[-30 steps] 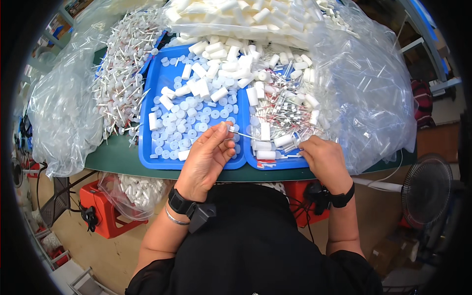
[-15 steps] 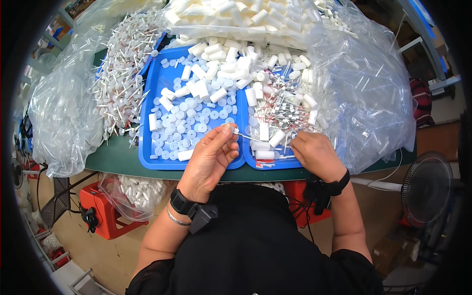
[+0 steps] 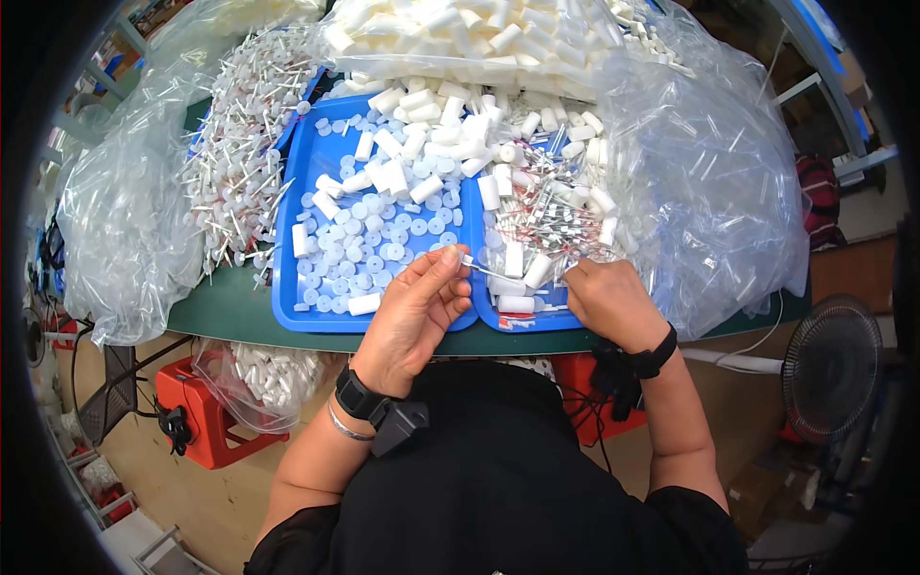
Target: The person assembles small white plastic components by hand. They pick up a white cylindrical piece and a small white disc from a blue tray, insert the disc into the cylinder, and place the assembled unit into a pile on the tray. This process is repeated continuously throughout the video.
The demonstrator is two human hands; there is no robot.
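My left hand (image 3: 422, 297) is closed in a pinch, thumb against fingers, above the gap between two blue trays. From its fingertips a thin white stick (image 3: 486, 269) points right, over the right tray. My right hand (image 3: 613, 302) is curled shut at the front of that tray, fingertips down by the loose parts; what they grip, if anything, is hidden. Translucent round discs (image 3: 369, 254) and white cylinders (image 3: 388, 177) lie in the left blue tray (image 3: 297, 163). Thin pins with red and silver parts (image 3: 546, 216) are heaped among more cylinders in the right blue tray (image 3: 551, 322).
Finished-looking sticks with disc ends (image 3: 235, 144) form a pile at the left. A clear bag of white cylinders (image 3: 479, 38) lies at the back. Plastic bags (image 3: 709, 182) flank both sides of the green table (image 3: 240, 302). A fan (image 3: 832, 369) stands at the right, a red stool (image 3: 196, 412) below left.
Both hands stay almost in place. My left hand has shifted slightly to the right with the stick still pinched; my right hand has moved a little.
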